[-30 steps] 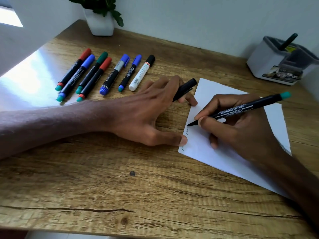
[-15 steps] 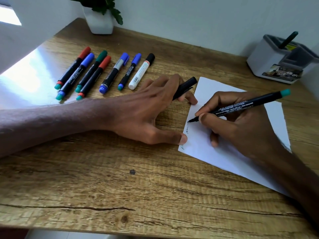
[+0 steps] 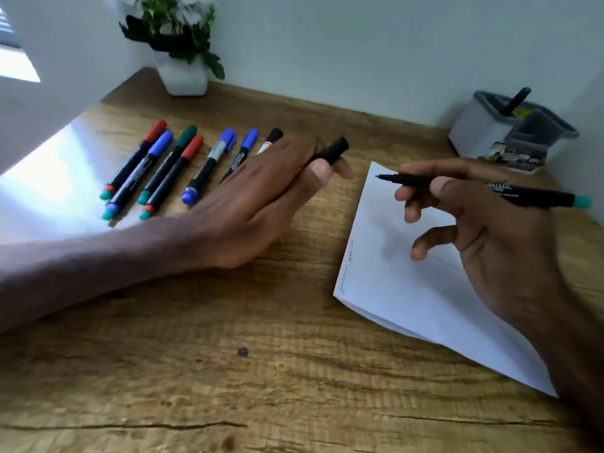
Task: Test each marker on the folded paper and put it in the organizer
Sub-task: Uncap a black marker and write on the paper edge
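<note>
My right hand [image 3: 483, 223] holds an uncapped black marker [image 3: 529, 194] with a teal end, its tip lifted above the top of the folded white paper [image 3: 402, 295]. A short scribble [image 3: 351, 251] marks the paper's left edge. My left hand [image 3: 258, 197] pinches the black cap [image 3: 331, 151] between thumb and fingers, just left of the paper. Several capped markers [image 3: 170, 168] in red, blue, green and black lie in a row at the back left. The grey organizer [image 3: 483, 125] stands at the back right with one dark marker [image 3: 515, 100] upright in it.
A white pot with a plant [image 3: 181, 73] stands at the back by the wall. Walls close the desk on the left, back and right. The wooden desk [image 3: 228, 371] stretches toward me.
My right hand has lifted the marker off the paper and turned it level, tip pointing left. My left hand has left the paper's edge and raised the cap. The view tilted up.
</note>
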Demonstrator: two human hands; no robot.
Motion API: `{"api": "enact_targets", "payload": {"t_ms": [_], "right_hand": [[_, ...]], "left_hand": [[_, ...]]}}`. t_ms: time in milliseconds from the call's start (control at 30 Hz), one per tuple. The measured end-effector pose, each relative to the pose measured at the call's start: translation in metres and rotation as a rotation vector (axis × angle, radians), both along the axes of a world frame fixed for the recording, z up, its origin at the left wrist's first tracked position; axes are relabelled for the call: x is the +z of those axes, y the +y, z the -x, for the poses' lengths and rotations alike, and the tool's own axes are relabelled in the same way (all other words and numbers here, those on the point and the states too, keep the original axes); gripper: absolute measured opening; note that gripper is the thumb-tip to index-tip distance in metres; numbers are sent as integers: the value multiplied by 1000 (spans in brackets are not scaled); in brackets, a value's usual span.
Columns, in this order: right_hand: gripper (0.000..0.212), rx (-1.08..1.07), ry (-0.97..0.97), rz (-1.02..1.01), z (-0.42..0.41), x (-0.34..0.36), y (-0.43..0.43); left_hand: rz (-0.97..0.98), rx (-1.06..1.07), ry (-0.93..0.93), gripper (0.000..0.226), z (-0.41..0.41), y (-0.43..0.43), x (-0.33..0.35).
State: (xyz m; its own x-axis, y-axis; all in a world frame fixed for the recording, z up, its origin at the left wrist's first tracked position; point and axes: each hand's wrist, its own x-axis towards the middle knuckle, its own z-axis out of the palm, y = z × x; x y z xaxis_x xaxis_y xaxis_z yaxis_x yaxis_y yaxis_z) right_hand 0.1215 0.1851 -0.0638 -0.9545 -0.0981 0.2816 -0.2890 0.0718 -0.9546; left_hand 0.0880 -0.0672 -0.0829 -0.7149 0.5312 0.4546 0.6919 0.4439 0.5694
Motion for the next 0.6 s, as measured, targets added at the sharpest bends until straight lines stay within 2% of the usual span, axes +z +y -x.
{"api": "enact_targets", "payload": {"t_ms": [100, 233, 400, 600], "right_hand": [[14, -72, 79, 3, -2, 5, 3], [19, -172, 204, -49, -6, 10, 4], [21, -59, 226, 7, -9, 14, 6], [18, -39, 303, -120, -10, 12, 5]], "left_hand": [[17, 25, 68, 29, 4, 1, -3], [3, 106, 71, 30, 7, -2, -5], [25, 161, 90, 36, 8, -3, -5], [-23, 181, 219, 28, 6, -4, -2]]}}
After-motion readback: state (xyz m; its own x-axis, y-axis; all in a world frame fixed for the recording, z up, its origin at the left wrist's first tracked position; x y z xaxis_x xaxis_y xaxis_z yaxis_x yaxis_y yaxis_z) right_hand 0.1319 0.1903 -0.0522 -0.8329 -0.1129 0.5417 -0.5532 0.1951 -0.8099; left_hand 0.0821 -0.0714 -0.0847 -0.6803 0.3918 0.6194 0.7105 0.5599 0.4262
